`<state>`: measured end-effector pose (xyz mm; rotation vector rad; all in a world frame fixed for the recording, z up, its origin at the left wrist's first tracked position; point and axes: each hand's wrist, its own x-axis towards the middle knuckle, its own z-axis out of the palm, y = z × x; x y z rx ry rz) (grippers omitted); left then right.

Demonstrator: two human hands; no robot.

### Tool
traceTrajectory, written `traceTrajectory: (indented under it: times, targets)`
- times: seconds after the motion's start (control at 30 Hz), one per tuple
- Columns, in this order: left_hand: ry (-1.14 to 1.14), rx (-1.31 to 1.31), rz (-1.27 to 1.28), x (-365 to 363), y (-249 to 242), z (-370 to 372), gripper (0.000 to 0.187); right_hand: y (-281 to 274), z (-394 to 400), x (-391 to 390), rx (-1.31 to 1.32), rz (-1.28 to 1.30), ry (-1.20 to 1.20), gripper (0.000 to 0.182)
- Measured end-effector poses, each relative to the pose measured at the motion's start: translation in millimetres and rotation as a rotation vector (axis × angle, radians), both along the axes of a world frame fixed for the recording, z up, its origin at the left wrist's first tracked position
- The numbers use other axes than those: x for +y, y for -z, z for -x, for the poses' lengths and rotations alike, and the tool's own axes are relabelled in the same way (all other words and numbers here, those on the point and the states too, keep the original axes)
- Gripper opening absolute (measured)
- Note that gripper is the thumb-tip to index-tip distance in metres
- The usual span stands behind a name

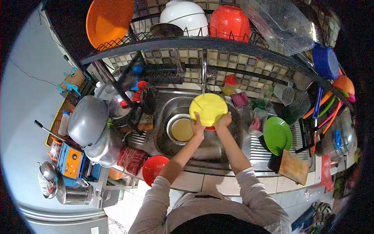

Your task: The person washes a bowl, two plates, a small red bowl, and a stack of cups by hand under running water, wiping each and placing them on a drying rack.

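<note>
A yellow plate point(208, 107) is held over the sink point(159, 113), directly under the faucet point(204, 72). My left hand point(197, 126) grips the plate's near left edge, its thumb on the upper face. At the near right edge, my right hand point(223, 120) is closed on the same plate. Something red point(210, 128) shows just below the plate between my hands; its kind is hidden. Left of the plate, a round metal pot point(170, 130) in the sink holds a yellowish-brown round surface.
A green plate point(277, 135) lies on the right drainboard beside a wooden cutting board point(293, 167). A red bowl point(155, 169) sits at the counter's front left edge. Large metal pots point(89, 121) are stacked left. Overhead, a black dish rack point(167, 43) spans the sink.
</note>
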<state>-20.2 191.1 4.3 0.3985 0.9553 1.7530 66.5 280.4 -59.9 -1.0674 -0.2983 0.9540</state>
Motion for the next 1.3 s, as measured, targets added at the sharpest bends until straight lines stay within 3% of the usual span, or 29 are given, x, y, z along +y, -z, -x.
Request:
traceTrajectory:
  times: [0.03,0.1,0.13,0.17,0.23,0.27,0.3,0.33,0.37,0.4,0.43,0.47,0.5,0.53,0.57,0.63,0.67,0.7,0.77,0.8,0.83,0.87,0.9,0.93,0.97,1.1,1.17,1.23,1.3]
  targets:
    - [0.003,-0.004,0.001,8.0,16.6,-0.9,0.042,-3.9,4.8,-2.7,-0.065,-0.022,0.01,0.038]
    - [-0.238,-0.054,0.138,30.6,55.5,-1.0,0.044,-14.4,12.9,-8.8,-0.27,0.0,0.011,0.041]
    - [-0.237,-0.054,0.137,48.0,92.6,3.8,0.044,-56.8,17.3,-30.5,-0.558,0.247,-0.058,0.032]
    - [-0.441,0.241,0.121,66.5,135.1,9.9,0.045,-58.5,25.6,-34.3,-0.558,0.247,-0.057,0.032]
    - [-0.635,0.541,0.094,67.0,126.3,12.8,0.046,-57.3,33.9,-37.8,-0.379,-0.129,-0.104,0.028]
    - [-0.507,0.394,0.19,46.0,70.8,13.9,0.047,-48.4,28.7,-31.4,-0.067,-0.095,-0.24,0.036]
    - [-0.38,0.246,0.283,33.3,36.8,15.4,0.047,-53.0,29.4,-34.3,-0.067,-0.096,-0.243,0.036]
    - [-0.384,0.246,0.283,43.7,65.1,17.8,0.047,-59.4,30.1,-41.3,0.013,-0.144,-0.221,0.035]
    - [-0.384,0.81,0.434,53.9,91.9,17.2,0.05,-66.6,31.1,-47.9,0.093,-0.191,-0.197,0.035]
    - [-0.355,1.093,0.501,55.2,97.3,9.6,0.051,-66.0,31.9,-49.1,0.092,-0.191,-0.198,0.035]
    - [-0.354,1.376,0.572,50.6,86.3,1.5,0.053,-61.7,31.2,-49.7,-0.075,-0.223,-0.15,0.036]
    - [-0.526,1.342,0.5,44.1,76.0,-13.2,0.055,-57.8,29.3,-50.0,-0.242,-0.255,-0.099,0.038]
    - [-0.695,1.301,0.424,34.5,55.2,-24.0,0.059,-54.0,25.7,-49.5,-0.245,-0.253,-0.092,0.038]
    - [-0.593,1.403,0.288,29.2,50.7,-18.9,0.062,-50.5,20.6,-49.5,-0.28,-0.258,-0.127,0.036]
    - [-0.581,1.402,0.286,27.3,45.4,-15.6,0.062,-45.7,14.8,-51.9,-0.317,-0.259,-0.162,0.034]
    - [-0.356,1.089,0.328,39.7,40.9,-10.3,0.063,-54.7,8.8,-62.0,-0.333,-0.281,-0.181,0.035]
    - [-0.354,1.05,0.361,45.8,40.4,-6.7,0.058,-60.8,6.7,-67.3,-0.345,-0.305,-0.211,0.036]
    - [-0.347,1.049,0.359,57.0,55.8,3.2,0.058,-60.1,1.6,-68.1,-0.348,-0.303,-0.206,0.036]
    - [-0.118,0.721,0.172,80.9,90.5,28.1,0.053,-58.5,-11.9,-66.7,-0.306,-0.303,-0.352,0.038]
    - [-0.039,0.61,0.206,74.5,71.5,30.3,0.05,-66.7,-19.5,-67.8,-0.306,-0.303,-0.35,0.038]
    - [-0.036,0.61,0.205,61.6,39.0,31.8,0.05,-85.9,-29.2,-71.2,-0.272,-0.267,-0.527,0.038]
    - [0.168,0.302,0.221,45.4,0.8,33.9,0.05,-101.1,-39.0,-72.8,-0.233,-0.229,-0.701,0.038]
    - [0.364,-0.01,0.236,36.0,-18.5,38.0,0.05,-109.4,-48.8,-70.8,-0.229,-0.227,-0.697,0.038]
    - [0.55,-0.183,0.113,46.4,0.9,46.3,0.049,-116.1,-60.2,-66.2,-0.396,-0.172,-0.728,0.036]
    - [0.549,-0.178,0.113,55.3,20.9,49.0,0.049,-119.5,-72.8,-61.2,-0.565,-0.118,-0.758,0.034]
    - [0.449,-0.094,0.12,44.1,4.4,45.0,0.049,-101.5,-158.1,-36.8,-0.85,-0.262,-0.373,0.024]
    - [0.398,0.052,0.149,35.4,-5.1,40.8,0.046,-105.5,-175.5,-46.5,-0.91,-0.228,-0.382,0.025]
    - [0.363,0.021,0.1,31.3,-10.7,33.5,0.042,-124.8,-172.1,-63.9,-0.972,-0.198,-0.379,0.025]
    - [0.332,-0.005,0.057,27.1,-13.7,24.3,0.039,-140.4,-133.4,-87.5,-1.613,-0.273,-0.317,0.033]
